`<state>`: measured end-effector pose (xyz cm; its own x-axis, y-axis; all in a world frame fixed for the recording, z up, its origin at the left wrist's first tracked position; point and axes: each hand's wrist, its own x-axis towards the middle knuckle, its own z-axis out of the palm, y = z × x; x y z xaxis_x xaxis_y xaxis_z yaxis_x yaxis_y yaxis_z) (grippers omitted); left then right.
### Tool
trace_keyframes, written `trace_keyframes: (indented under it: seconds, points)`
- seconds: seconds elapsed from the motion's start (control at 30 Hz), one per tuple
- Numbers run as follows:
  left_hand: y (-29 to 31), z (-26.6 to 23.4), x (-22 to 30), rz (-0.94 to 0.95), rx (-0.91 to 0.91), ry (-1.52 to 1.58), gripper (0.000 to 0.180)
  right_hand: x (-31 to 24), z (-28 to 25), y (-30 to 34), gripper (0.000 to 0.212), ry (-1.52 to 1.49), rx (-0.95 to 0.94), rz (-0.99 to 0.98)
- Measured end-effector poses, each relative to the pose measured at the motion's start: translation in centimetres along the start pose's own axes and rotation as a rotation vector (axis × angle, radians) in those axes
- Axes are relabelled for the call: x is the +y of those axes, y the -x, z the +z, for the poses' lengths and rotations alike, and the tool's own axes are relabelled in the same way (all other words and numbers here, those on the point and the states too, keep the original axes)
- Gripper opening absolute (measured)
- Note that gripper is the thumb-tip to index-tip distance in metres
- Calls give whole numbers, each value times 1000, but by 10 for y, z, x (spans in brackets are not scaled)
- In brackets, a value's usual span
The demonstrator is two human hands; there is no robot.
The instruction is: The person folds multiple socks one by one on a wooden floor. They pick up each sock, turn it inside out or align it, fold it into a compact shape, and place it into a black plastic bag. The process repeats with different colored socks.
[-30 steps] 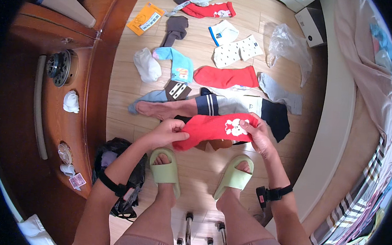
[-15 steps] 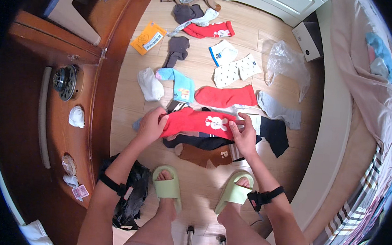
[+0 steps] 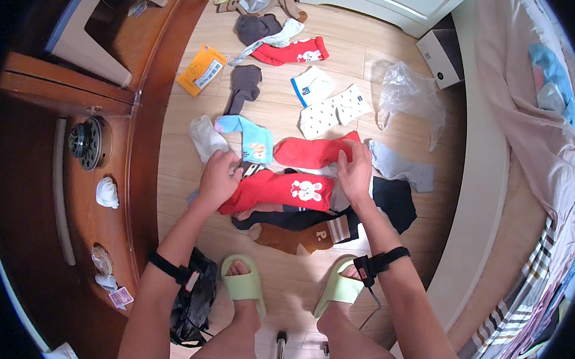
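Observation:
A red sock with a white rabbit [image 3: 306,191] lies over several other socks in the middle of the floor. My left hand [image 3: 219,180] is over its left end, thumb and forefinger apart, with nothing visible between them. Beyond it lies a second, plain-looking red sock [image 3: 309,152]. My right hand [image 3: 355,173] has its fingertips and thumb closed at this sock's right end. A dark sock [image 3: 393,204] lies beside my right wrist. Below the rabbit sock are a brown sock with a letter [image 3: 297,237] and dark socks, partly covered.
Farther off lie a blue sock [image 3: 255,143], dotted white socks [image 3: 319,119], a grey sock [image 3: 400,166], a clear plastic bag [image 3: 408,98] and an orange packet [image 3: 202,71]. A black bag [image 3: 194,299] sits by my left foot. Wooden furniture borders the left, a bed the right.
My right hand has let go of the rabbit sock and reached up to the other red sock. The rabbit sock now lies flat on the pile. My left fingers have come off its edge.

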<state>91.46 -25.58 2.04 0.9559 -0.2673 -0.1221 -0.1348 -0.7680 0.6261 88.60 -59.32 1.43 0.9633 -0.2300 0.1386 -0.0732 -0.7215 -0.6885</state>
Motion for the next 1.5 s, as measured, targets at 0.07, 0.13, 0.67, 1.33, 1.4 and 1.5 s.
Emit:
trace_keyframes:
  seconds: [0.07, 0.13, 0.67, 1.33, 1.4, 1.5]
  points:
    - [3, 1, 14, -43, -16, -155, 43, 3, 0, -11, 26, 19, -1, -38]
    - [-2, 2, 26, -211, -158, -365, 74, 7, 2, -28, 31, 19, -38, -57]
    - [-15, 27, 12, -305, -219, -589, 99, 10, 100, -230, 55, 340, -365, 83]
    - [-11, 29, 0, -272, -135, -654, 93, 11, 113, -230, 44, 231, -272, -48]
    - [-14, 27, 6, -277, -153, -642, 92, -1, 105, -222, 28, 63, -71, -195]
    - [-10, 25, 5, -263, -113, -626, 86, -47, 87, -206, 15, -360, 5, -81]
